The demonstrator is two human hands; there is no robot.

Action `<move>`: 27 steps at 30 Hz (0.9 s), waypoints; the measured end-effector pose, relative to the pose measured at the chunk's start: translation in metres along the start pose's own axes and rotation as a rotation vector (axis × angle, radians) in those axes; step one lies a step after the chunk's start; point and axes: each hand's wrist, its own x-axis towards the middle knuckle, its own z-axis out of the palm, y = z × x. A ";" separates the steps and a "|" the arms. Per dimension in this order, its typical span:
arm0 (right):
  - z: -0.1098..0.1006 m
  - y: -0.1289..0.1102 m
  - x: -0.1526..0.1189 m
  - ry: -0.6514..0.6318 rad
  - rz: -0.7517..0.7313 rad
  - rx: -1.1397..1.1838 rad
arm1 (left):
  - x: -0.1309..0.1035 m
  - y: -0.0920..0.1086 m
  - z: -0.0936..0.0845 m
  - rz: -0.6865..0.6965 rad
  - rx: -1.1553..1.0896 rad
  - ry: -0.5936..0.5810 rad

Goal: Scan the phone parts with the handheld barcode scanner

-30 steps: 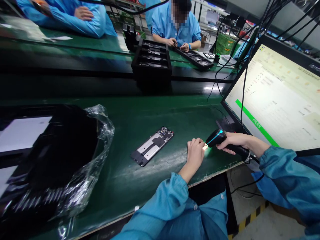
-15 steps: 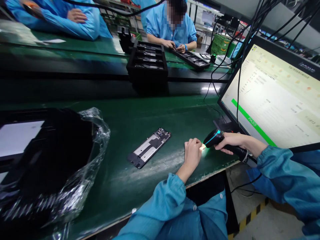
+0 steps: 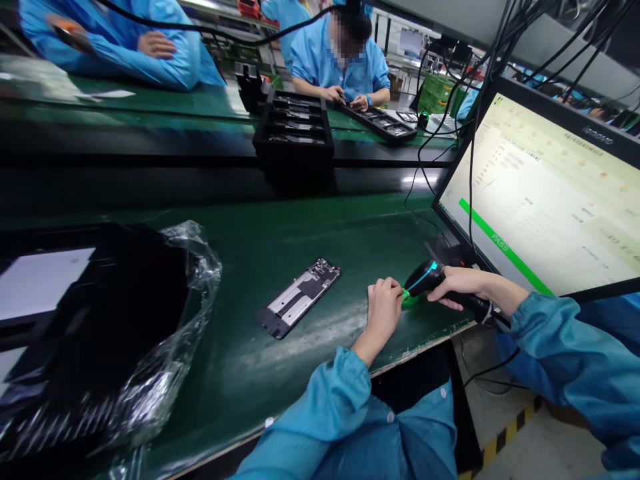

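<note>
Nearest, on the green counter (image 3: 240, 373), the left hand (image 3: 384, 308) rests with its fingers bent down; whether they pinch something small at the tips I cannot tell, as the knuckles and the green glow hide it; just to its right, the right hand (image 3: 457, 283) is wrapped around a black scanner (image 3: 424, 279), whose nose points at those fingertips, lit green.

To the left of the hands, apart from both, an opened phone (image 3: 299, 299) lies flat and slanted, its inner parts bare; further left sits a dark bundle (image 3: 135, 300) edged with clear plastic (image 3: 207, 267).

At the right, beyond the scanner, a tilted screen (image 3: 545, 187) carries a green bar reading PASS; so one check seems done, while the lit scanner suggests a reading in hand, and the phone looks not yet closed up.

Farther off stands a black box (image 3: 294, 157) with slots; beyond it a co-worker bends over a tray (image 3: 390, 125).
</note>
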 end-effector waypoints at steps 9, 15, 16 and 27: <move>0.003 0.001 0.005 0.031 0.028 0.015 | 0.000 -0.001 0.000 0.005 0.014 -0.007; 0.005 -0.001 0.007 0.008 0.026 0.023 | 0.000 -0.001 0.000 -0.006 0.006 -0.014; 0.005 0.000 0.008 0.006 0.026 0.026 | 0.000 -0.001 0.000 -0.010 0.003 -0.016; 0.004 0.017 0.018 0.006 0.033 0.059 | -0.001 -0.001 0.003 -0.052 -0.038 -0.035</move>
